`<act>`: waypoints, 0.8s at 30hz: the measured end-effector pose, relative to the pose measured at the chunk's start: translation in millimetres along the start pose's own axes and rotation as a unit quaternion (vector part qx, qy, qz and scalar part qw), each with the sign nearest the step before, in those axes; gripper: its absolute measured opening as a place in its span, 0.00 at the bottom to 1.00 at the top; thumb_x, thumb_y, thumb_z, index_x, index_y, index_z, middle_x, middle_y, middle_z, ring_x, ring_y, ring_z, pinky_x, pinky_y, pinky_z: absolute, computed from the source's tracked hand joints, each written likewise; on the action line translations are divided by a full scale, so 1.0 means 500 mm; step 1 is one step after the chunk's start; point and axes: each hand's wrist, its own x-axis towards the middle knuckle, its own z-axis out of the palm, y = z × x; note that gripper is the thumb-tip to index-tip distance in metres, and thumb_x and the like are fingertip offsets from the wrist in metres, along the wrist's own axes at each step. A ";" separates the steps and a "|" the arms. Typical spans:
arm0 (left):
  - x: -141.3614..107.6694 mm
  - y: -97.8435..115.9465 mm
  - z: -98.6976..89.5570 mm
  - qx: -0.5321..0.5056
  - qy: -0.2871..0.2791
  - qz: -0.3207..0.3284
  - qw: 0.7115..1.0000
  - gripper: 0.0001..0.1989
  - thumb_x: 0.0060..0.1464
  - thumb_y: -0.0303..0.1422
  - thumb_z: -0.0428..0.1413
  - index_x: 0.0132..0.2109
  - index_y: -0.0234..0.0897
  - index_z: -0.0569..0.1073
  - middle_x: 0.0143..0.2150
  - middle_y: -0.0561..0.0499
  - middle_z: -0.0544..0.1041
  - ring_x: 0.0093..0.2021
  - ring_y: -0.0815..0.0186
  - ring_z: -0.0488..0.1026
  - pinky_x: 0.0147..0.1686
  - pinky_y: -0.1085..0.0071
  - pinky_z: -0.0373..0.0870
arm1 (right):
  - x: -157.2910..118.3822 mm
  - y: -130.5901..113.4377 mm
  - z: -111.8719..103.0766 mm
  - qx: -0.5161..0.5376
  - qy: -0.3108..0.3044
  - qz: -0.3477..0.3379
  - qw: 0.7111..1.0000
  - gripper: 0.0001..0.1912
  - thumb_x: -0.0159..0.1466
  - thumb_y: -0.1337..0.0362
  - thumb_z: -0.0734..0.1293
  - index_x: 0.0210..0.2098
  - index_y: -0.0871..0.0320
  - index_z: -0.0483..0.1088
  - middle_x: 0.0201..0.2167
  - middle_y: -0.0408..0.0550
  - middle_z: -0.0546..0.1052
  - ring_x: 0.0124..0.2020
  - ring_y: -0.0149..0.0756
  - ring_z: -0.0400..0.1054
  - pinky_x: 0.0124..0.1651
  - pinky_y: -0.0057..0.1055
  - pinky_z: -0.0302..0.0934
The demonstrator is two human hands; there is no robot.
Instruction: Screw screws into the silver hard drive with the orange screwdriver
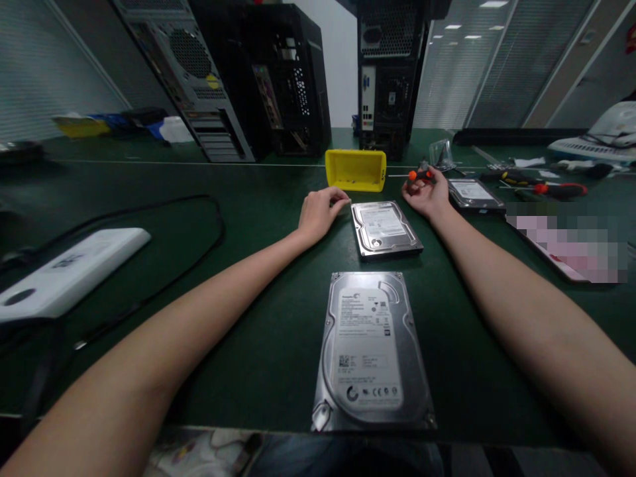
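My right hand [428,193] is closed around a screwdriver [420,175] with an orange and black handle, its thin shaft pointing left toward the yellow box [356,187]. Beside the far left corner of a hard drive [383,228] is my left hand [322,211], its thumb and fingertips pinched together; whatever may be between them is too small to make out. A larger-looking hard drive [370,351] lies label up near the table's front edge, between my forearms. Small dark bits show inside the yellow box.
Another drive [474,193] lies beyond my right wrist, near more screwdrivers [559,191] and a pink item [561,248]. Computer cases [392,86] stand at the back. On the left are a white device [74,271] and a black cable [218,218].
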 end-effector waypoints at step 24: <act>-0.005 0.016 -0.009 0.037 -0.012 -0.011 0.999 0.08 0.59 0.35 0.54 0.41 0.39 0.76 0.40 0.48 0.80 0.40 0.63 0.74 0.43 0.67 0.68 | -0.010 -0.002 0.007 -0.005 0.011 0.002 1.000 0.13 0.63 0.54 0.61 0.26 0.55 0.61 0.12 0.34 0.57 0.16 0.25 0.55 0.27 0.27 0.67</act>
